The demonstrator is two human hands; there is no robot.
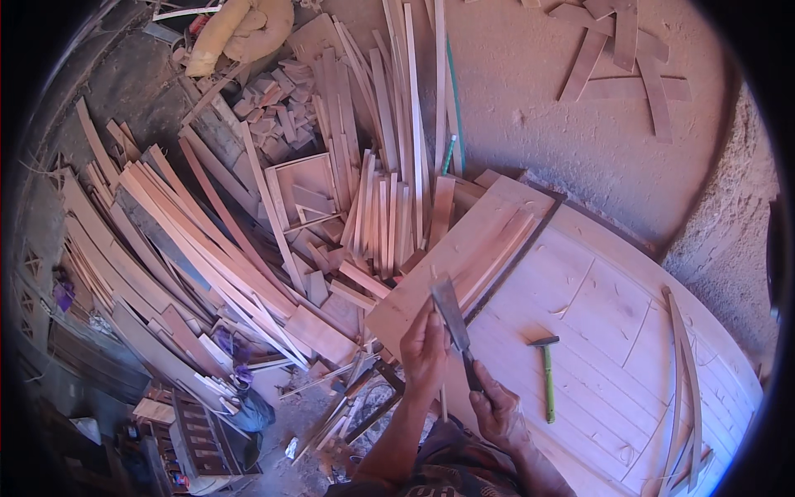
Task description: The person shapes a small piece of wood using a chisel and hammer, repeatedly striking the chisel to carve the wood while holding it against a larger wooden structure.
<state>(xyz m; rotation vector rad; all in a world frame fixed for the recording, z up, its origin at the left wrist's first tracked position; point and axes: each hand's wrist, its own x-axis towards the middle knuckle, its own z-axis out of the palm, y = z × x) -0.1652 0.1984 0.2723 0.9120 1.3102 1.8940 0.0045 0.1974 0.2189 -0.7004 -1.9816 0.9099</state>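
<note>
A thin wooden strip (437,331) is pinched upright in the closed left hand (425,354), while a flat steel chisel (454,319) is gripped by its handle in the closed right hand (497,407), the blade laid against the strip at the hands' twelve o'clock. The trimming appears only begun, since no shavings can be made out and the strip looks whole. At three o'clock a green-handled hammer (546,374) lies on the pale, smooth plank panel (613,315), and from nine to twelve o'clock rough-sawn laths (248,232) are heaped loosely.

No packages, labels, signs or screens.
</note>
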